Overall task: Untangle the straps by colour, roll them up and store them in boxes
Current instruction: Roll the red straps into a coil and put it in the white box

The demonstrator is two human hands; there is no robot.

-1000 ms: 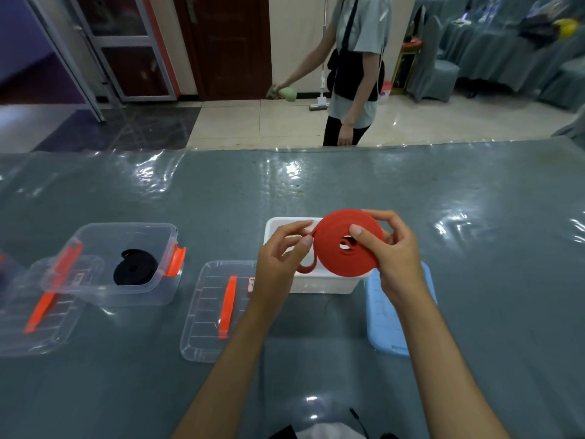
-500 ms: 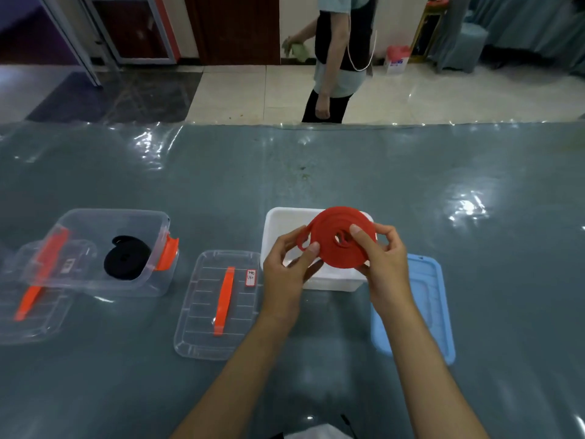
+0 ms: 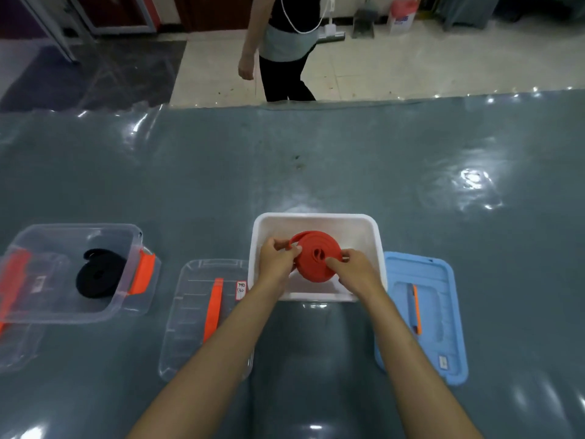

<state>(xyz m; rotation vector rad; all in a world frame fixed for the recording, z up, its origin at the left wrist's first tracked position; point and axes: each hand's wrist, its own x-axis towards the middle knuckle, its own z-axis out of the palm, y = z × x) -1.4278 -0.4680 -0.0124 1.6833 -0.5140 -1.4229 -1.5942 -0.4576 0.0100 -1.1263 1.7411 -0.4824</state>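
Observation:
A rolled red strap (image 3: 311, 259) lies flat-side-up inside the white box (image 3: 316, 218), held from both sides. My left hand (image 3: 277, 259) pinches its left edge. On its right edge, the fingers of my right hand (image 3: 351, 269) curl over the roll. A rolled black strap (image 3: 98, 277) lies in the clear box (image 3: 72, 274) with orange latches at the left.
A clear lid (image 3: 205, 318) with an orange handle lies left of the white box, a blue lid (image 3: 424, 312) right of it. Another clear lid (image 3: 12, 340) sits under the clear box at the far left. A person (image 3: 278, 42) walks beyond the table's far edge.
Both hands have lowered the red roll from above the white box down into it, tipping it from upright to flat. The person beyond the table has walked on.

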